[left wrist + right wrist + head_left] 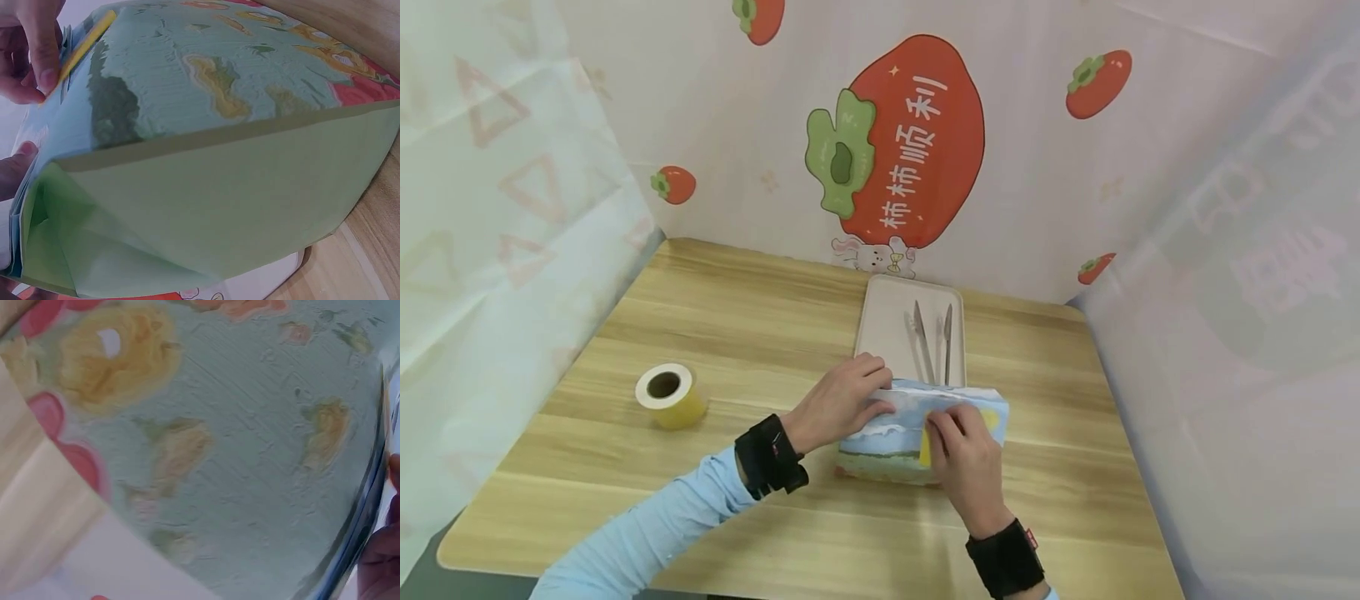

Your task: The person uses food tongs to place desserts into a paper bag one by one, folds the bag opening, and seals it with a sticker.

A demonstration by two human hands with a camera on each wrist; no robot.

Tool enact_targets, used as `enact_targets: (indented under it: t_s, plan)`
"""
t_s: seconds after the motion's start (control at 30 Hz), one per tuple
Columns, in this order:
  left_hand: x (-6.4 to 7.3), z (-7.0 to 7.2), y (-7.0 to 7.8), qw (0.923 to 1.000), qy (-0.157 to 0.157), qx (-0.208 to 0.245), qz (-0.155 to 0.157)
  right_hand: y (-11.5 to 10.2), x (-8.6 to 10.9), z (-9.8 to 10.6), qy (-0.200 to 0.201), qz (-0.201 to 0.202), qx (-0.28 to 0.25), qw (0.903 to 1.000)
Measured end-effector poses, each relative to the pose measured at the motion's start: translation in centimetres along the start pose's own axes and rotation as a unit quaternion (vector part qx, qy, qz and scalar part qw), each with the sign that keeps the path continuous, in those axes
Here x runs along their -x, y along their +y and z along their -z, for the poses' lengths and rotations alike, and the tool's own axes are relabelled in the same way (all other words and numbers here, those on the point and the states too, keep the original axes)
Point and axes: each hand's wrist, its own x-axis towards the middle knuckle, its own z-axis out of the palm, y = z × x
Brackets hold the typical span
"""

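Observation:
A paper bag (880,462) with a painted blue sky and flowers stands on the table, its top edge folded over. My left hand (842,404) grips that folded top at the left corner, thumb in front and fingers behind. With thumb and fingertips my right hand (972,454) pinches a short strip of yellow tape (925,447) against the bag's front near the fold. In the left wrist view the yellow strip (87,47) runs down from the fold, and the bag's pale green side (219,200) is creased inward near the top.
A roll of yellow tape (679,404) lies to the left on the wooden table (760,325). Behind the bag is a beige tray (887,321) with two metal knives (922,337) on it. Printed cloth walls (1030,167) close in the back and both sides.

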Motion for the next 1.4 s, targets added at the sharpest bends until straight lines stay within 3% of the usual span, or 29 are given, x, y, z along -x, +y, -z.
enact_targets:
  t_s: [0.13, 0.23, 0.47, 0.7, 0.97, 1.2, 1.4]
  plan:
    - [0.1, 0.1, 0.1, 1.0, -0.001, -0.003, 0.004, 0.4, 0.8, 0.5, 0.012, 0.027, -0.038, 0.9988]
    - [0.2, 0.3, 0.1, 1.0, -0.004, -0.006, 0.005, 0.4, 1.5, 0.7, 0.015, 0.035, -0.028, 0.9989]
    - [0.3, 0.6, 0.0, 0.9999, -0.011, -0.008, 0.006, 0.4, 2.3, 0.2, 0.02, 0.01, 0.022, 0.9995]
    - [0.6, 0.6, -0.1, 0.9999, -0.01, -0.009, 0.008, 0.9, 2.8, -0.8, 0.039, -0.008, 0.034, 0.9986]
    - [0.8, 0.8, -0.4, 0.9997, -0.007, -0.017, 0.016, 1.1, 3.9, -0.9, 0.011, -0.011, 0.037, 0.9992]
    - [0.9, 1.6, -1.5, 0.9995, -0.01, -0.023, 0.021, 0.6, 2.9, -1.4, 0.036, -0.006, 0.004, 0.9993]
    - [2.2, 1.5, -1.3, 0.998, -0.044, -0.009, 0.045, 0.4, 2.1, -0.5, 0.077, -0.001, -0.021, 0.9968]
